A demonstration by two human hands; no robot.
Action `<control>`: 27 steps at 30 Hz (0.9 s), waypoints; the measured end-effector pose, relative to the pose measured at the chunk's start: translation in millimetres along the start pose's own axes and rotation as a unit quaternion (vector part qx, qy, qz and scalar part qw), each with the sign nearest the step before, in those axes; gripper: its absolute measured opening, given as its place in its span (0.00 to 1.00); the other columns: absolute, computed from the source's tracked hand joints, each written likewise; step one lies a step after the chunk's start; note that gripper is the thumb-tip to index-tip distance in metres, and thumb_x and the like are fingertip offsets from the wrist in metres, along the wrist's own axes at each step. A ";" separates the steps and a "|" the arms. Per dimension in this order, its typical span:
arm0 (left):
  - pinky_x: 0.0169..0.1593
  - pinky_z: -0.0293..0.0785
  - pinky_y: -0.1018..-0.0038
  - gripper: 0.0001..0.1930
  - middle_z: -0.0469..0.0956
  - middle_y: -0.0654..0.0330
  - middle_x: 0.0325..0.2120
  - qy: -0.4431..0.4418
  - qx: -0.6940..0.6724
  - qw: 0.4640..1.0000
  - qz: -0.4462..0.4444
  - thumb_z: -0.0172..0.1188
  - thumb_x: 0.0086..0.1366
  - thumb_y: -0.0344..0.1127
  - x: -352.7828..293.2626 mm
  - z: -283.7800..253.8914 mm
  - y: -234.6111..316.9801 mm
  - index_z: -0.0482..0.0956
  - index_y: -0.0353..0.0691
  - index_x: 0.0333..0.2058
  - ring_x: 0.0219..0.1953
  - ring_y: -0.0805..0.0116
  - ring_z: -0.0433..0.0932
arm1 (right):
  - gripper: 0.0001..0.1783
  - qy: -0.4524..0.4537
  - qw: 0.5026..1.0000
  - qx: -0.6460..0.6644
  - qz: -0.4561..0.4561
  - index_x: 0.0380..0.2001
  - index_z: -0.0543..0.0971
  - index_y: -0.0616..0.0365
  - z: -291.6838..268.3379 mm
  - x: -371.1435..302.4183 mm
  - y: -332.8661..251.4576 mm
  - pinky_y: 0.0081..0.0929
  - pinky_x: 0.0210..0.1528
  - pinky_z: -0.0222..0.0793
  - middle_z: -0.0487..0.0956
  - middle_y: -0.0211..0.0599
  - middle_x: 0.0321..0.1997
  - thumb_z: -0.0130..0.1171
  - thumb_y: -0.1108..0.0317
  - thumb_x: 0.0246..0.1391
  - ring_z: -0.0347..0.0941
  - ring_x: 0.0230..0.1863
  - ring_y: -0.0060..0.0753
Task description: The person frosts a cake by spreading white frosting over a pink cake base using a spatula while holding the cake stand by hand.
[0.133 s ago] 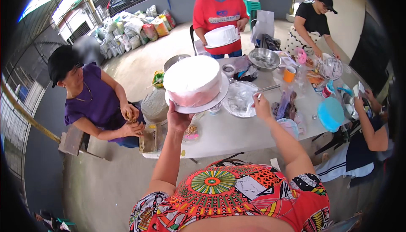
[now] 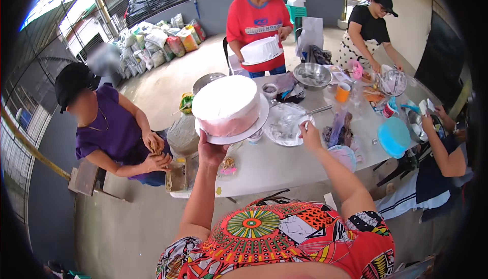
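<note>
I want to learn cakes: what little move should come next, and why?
Perhaps the right hand should scoop white cream from the dish beside it: the cake looks white on top but pink around its side, and the left hand supports its board.

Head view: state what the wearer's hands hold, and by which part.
Left hand: the round white board under the cake, held from below at its near edge. Right hand: a small white item, which part is unclear.
</note>
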State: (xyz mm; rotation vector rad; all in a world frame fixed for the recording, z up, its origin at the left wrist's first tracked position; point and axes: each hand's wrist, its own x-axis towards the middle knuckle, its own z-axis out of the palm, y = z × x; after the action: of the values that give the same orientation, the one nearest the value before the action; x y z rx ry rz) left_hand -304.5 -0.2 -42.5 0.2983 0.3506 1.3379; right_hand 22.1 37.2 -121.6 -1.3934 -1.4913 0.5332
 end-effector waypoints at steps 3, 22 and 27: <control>0.42 0.70 0.58 0.28 0.60 0.57 0.51 -0.027 -0.002 1.000 -0.007 0.33 0.59 0.58 0.5 -14.3 5.2 0.56 0.47 0.52 0.50 0.57 0.63 | 0.09 0.012 1.000 -0.022 -0.001 0.26 0.67 0.60 -2.9 -6.2 8.6 0.30 0.20 0.63 0.72 0.41 0.16 0.49 0.65 0.49 0.71 0.17 0.34; 0.38 0.74 0.62 0.27 0.66 0.57 0.46 -0.005 -0.008 0.998 -0.067 0.38 0.58 0.57 15.5 -34.3 17.8 0.60 0.46 0.49 0.45 0.58 0.68 | 0.11 0.113 0.991 -0.056 0.053 0.29 0.69 0.63 -9.6 -19.9 18.7 0.21 0.19 0.65 0.73 0.38 0.17 0.50 0.64 0.49 0.71 0.17 0.25; 0.38 0.73 0.60 0.26 0.67 0.58 0.45 -0.009 -0.030 0.997 -0.075 0.38 0.58 0.56 27.0 -37.5 16.0 0.62 0.46 0.48 0.45 0.58 0.69 | 0.09 0.109 0.992 -0.054 0.035 0.28 0.68 0.59 -17.0 -22.6 19.1 0.31 0.21 0.62 0.72 0.42 0.14 0.49 0.64 0.49 0.70 0.17 0.39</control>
State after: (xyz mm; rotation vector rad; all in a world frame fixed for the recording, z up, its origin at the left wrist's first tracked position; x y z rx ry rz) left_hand -329.0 30.0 -72.3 0.2292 0.3105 1.1955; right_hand 42.7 15.9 -138.6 -1.5406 -1.3152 0.3335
